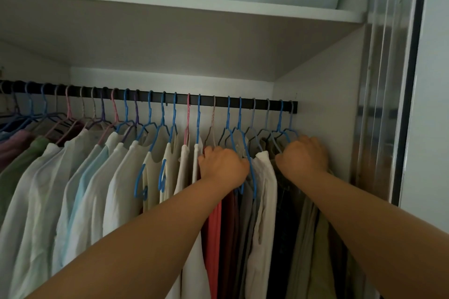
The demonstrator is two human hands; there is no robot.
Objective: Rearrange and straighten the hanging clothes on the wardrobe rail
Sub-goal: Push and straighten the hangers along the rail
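Clothes (102, 177) hang lengthwise down from black rail (170, 98) running left-right under white shelf (170, 5), hangers (198, 116) hooked along it. Left hand (222, 165) curled closed among garments near red one (213, 226). Right hand (303, 155) clenched on hanger shoulders at rail's right end. Fingertips hidden in fabric. Dim wardrobe; bedding above cut off.

left hand (222, 165): fist, arm outstretched | right hand (303, 155): fist, arm outstretched
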